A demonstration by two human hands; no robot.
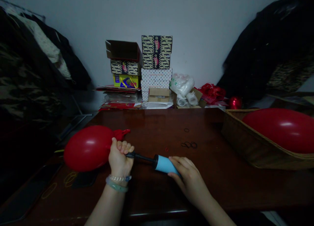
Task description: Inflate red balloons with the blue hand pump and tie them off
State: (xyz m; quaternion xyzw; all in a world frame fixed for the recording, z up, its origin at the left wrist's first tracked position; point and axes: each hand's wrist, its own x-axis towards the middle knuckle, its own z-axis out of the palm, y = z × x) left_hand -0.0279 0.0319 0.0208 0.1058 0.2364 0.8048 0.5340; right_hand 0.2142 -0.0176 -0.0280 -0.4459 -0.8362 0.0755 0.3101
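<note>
My left hand (121, 157) is closed around the black nozzle end of a balloon pump (165, 164), its thumb up against a large inflated red balloon (88, 148). Where the balloon's mouth meets the nozzle is hidden inside the fist. A limp red rubber piece (122, 133) sticks out behind the knuckles. The pump's light-blue barrel lies in my right hand (185, 175), fingers over the top and thumb beneath. Between both hands a thin black rod of the pump shows. Bracelets circle my left wrist.
A wicker basket (241, 147) with another red balloon (282, 129) stands at right on the dark wooden table (157, 124). Black rings (189, 144) lie mid-table. Yellow rubber bands (70, 179) and a dark phone-like slab (29, 190) are at left. Stacked boxes (157, 52) stand behind.
</note>
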